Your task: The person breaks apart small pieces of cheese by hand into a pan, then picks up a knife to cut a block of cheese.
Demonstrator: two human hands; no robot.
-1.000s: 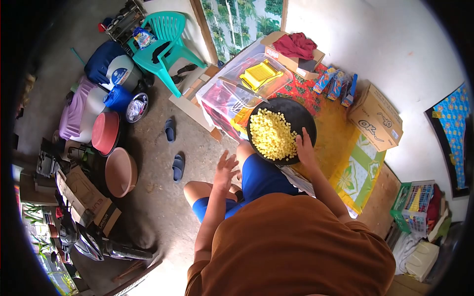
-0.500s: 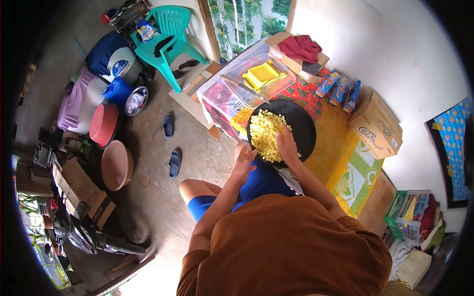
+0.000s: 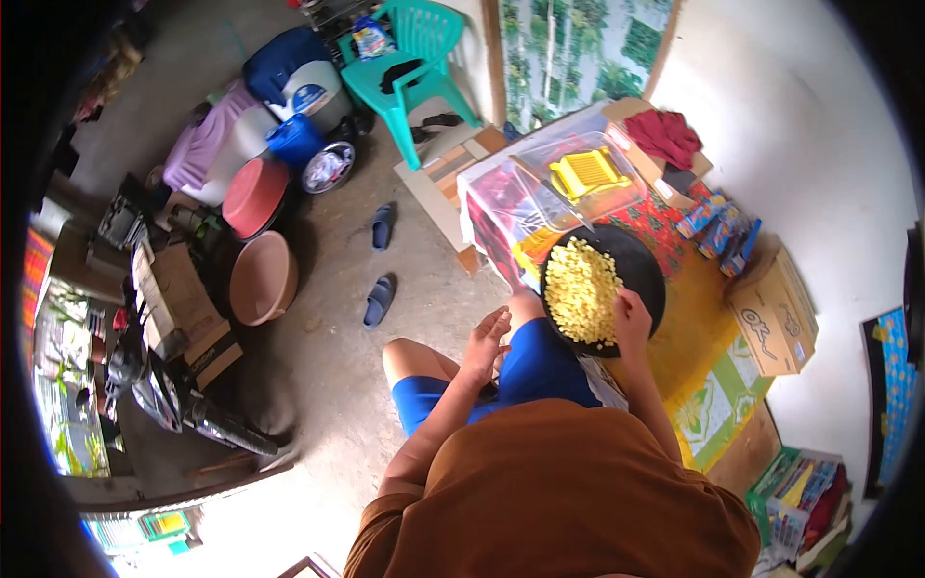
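A round black pan [image 3: 647,268] sits in front of me at the corner of the low table. Small pale-yellow cubes [image 3: 584,289] are heaped on its left side. My right hand [image 3: 631,323] is at the pan's near right part, beside the heap. Its fingers are curled together, and whatever they hold is hidden. Away from the pan, my left hand [image 3: 487,344] hovers over my lap near the knee. Its fingers are bent with the tips drawn in; I cannot make out anything in them.
Beyond the pan stands a clear plastic box with a yellow slotted rack [image 3: 590,173] and a knife [image 3: 567,197]. A cardboard box [image 3: 771,323] and blue packets [image 3: 723,231] line the wall. Slippers [image 3: 378,301], basins [image 3: 263,277] and a green chair [image 3: 409,82] are on the left.
The view has shifted, so the room appears farther right and turned. My right hand has moved from on top of the cubes to their right edge. My left hand has drawn away from the pan.
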